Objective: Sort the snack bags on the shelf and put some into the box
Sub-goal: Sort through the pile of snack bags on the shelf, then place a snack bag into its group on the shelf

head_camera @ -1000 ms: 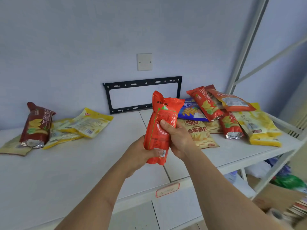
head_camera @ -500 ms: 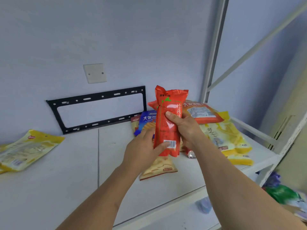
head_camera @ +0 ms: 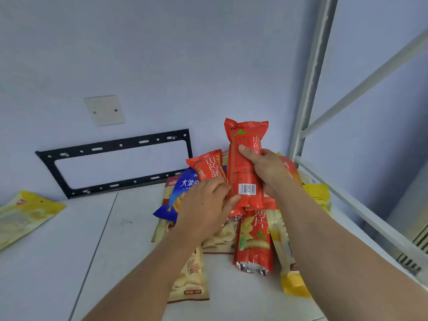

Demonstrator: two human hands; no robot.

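Observation:
My right hand point(head_camera: 266, 172) grips an orange-red snack bag point(head_camera: 245, 163) upright above the pile, its barcode facing me. My left hand point(head_camera: 206, 209) holds a second orange-red bag point(head_camera: 208, 169) by its lower part, just left of the first, with the fingers curled round it. Beneath both hands lies a pile of snack bags on the white shelf point(head_camera: 69, 262): a blue bag point(head_camera: 183, 191), a red bag with a silver end point(head_camera: 253, 242), a beige bag point(head_camera: 192, 279) and a yellow bag point(head_camera: 294, 274). No box is in view.
A yellow bag point(head_camera: 25, 216) lies at the shelf's left. A black metal bracket point(head_camera: 115, 144) and a white wall plate point(head_camera: 104, 110) are on the wall behind. The shelf's grey upright post point(head_camera: 310, 89) and rails stand at the right.
My view swung right toward the pile. My left hand let go of the first orange-red bag and took hold of a second one in the pile. My right hand kept its bag.

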